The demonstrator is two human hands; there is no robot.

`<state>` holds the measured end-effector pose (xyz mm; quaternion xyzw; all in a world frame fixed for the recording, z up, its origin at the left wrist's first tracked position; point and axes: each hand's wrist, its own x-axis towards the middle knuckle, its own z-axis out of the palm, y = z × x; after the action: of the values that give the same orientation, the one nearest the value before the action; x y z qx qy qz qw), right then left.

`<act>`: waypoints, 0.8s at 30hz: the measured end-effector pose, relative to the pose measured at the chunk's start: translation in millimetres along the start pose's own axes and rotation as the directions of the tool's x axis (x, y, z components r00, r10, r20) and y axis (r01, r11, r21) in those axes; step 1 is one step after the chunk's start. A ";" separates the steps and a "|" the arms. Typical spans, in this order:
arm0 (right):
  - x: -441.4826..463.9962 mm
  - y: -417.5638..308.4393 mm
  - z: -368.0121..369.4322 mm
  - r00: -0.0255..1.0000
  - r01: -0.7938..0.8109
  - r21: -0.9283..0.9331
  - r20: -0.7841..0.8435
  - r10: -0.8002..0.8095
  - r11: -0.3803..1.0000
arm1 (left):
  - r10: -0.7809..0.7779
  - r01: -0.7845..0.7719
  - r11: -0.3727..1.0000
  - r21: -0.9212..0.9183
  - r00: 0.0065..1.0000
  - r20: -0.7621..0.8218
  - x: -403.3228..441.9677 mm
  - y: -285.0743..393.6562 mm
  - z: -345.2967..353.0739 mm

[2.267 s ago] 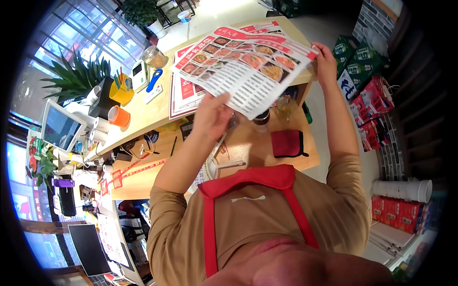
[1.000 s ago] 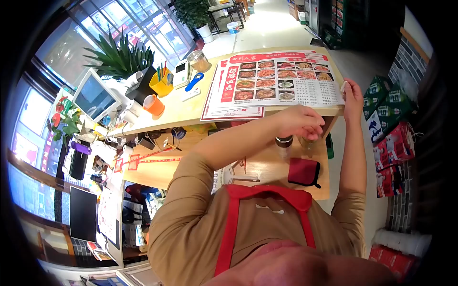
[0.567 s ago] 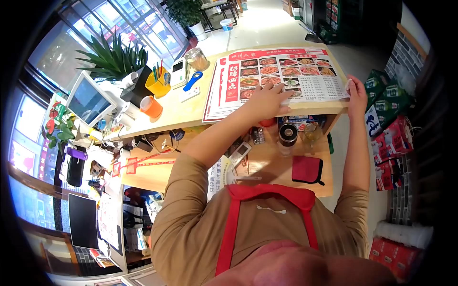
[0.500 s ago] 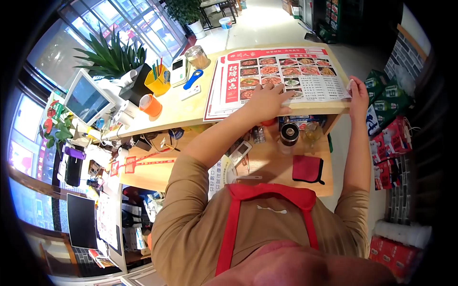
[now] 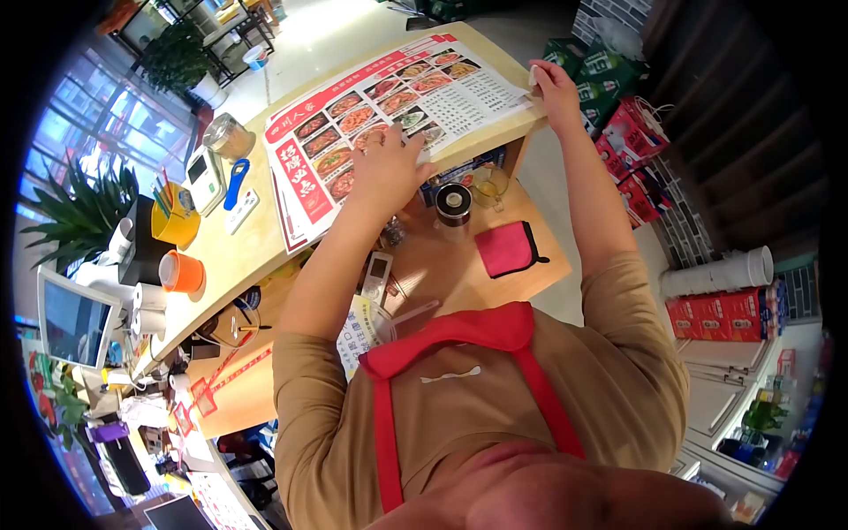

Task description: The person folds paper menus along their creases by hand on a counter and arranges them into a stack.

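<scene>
Printed menu sheets (image 5: 481, 106) with red headings and food photos lie stacked on the wooden counter. My left hand (image 5: 389, 168) rests on the near part of the top sheet, fingers spread over the pictures. At the counter's right end, beside the menu's corner, my right hand (image 5: 556, 93) is closed in a pinch. A small white piece (image 5: 533, 76), perhaps tissue or paper, shows at its fingertips. Whether those fingers touch the menu I cannot tell.
On the counter's left stand a glass jar (image 5: 228, 137), yellow pen holder (image 5: 175, 216), orange cup (image 5: 182, 272) and blue-handled tool (image 5: 236, 184). A lower shelf holds a black-lidded bottle (image 5: 453, 205) and red cloth (image 5: 508, 249). Green packs (image 5: 594, 84) sit beyond my right hand.
The camera view has turned, so the counter now appears slanted and further left. My left hand stays spread on the menu; my right hand stays pinched near its right corner.
</scene>
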<state>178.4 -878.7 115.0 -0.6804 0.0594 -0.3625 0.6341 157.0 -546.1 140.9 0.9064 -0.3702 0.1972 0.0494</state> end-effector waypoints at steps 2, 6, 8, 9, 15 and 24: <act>0.6 -0.8 -1.3 1.000 -0.005 0.004 0.002 0.005 1.000 | -0.037 0.037 0.999 0.000 0.998 0.057 1.3 1.7 -4.1; 0.5 -0.4 -1.1 1.000 -0.013 -0.007 -0.002 0.013 1.000 | 0.003 -0.004 0.999 0.047 1.000 0.024 0.4 2.9 -0.5; 1.1 0.6 -0.8 1.000 0.008 -0.007 -0.016 -0.008 1.000 | 0.047 -0.046 0.999 0.024 0.998 -0.035 2.1 9.9 -0.9; 1.6 1.4 -0.9 1.000 0.016 -0.017 -0.007 -0.016 1.000 | 0.064 -0.064 0.998 0.014 0.997 -0.041 4.6 13.8 -0.1; -6.9 -8.8 -1.9 0.992 0.010 -0.055 0.123 -0.003 0.998 | 0.136 -0.145 0.988 -0.061 0.982 -0.130 18.1 48.7 17.0; 3.0 -26.2 -4.3 0.922 0.264 -0.236 0.348 -0.172 0.935 | 0.075 -0.074 0.997 0.008 0.984 -0.161 29.6 87.6 32.7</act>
<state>168.3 -878.9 139.7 -0.8149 -0.0713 -0.3037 0.4885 126.1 -636.3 117.6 0.8731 -0.3984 0.2721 0.0708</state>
